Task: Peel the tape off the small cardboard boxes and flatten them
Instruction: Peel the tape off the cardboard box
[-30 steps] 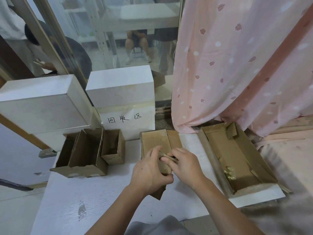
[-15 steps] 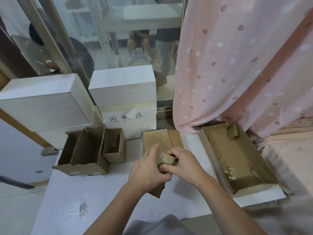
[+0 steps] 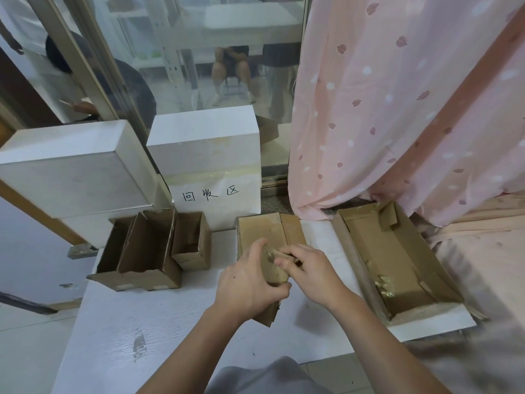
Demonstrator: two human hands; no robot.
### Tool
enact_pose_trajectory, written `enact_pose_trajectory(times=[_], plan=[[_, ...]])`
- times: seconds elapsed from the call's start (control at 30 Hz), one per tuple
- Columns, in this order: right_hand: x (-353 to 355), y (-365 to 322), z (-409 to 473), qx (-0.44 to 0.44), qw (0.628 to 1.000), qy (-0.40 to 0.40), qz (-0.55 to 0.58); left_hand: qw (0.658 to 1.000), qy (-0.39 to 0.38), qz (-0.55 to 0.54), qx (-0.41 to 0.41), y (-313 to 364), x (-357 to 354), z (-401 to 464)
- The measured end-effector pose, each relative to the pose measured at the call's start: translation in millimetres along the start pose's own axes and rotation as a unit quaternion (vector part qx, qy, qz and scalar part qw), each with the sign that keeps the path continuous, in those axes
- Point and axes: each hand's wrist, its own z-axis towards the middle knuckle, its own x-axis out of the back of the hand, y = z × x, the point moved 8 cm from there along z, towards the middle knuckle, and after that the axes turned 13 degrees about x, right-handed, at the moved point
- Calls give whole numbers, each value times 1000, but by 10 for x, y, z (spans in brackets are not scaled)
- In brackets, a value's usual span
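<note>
- While the left hand (image 3: 250, 282) gripped the small box (image 3: 274, 275) just right of the open boxes (image 3: 147, 251), the right hand (image 3: 308, 268) pinched its tape (image 3: 274, 253).
- Best: pull low and slow, brace firmly.

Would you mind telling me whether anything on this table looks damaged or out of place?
The white table has a scuffed grey patch near its front left. A crumpled wad of tape lies in the shallow cardboard tray on the right. Otherwise nothing stands out.
</note>
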Motion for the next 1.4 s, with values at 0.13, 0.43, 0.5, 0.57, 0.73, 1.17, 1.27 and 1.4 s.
enact_pose_trajectory(times=[0.13,0.43,0.5,0.57,0.73,1.17,1.27,1.4], plan=[[38,-27,-5,3,999,-11,-48,1000,-6,6,-14,45,16,-24],[89,-202,-6,81,993,87,7,999,21,5,-44,164,72,-43],[84,-288,-19,114,988,101,-32,999,29,-3,-42,173,85,-49],[70,-355,-29,137,982,109,-66,999,33,-7,-41,172,92,-49],[88,-301,-39,86,984,134,-75,999,30,1,-43,174,96,-62],[-44,-242,99,120,992,-15,-22,999,-3,-51,1,-37,99,-15],[-68,-219,123,98,994,-50,4,999,-10,-50,3,-64,90,-20],[-36,-233,132,66,996,-39,41,999,-12,-45,3,-70,96,-27]])
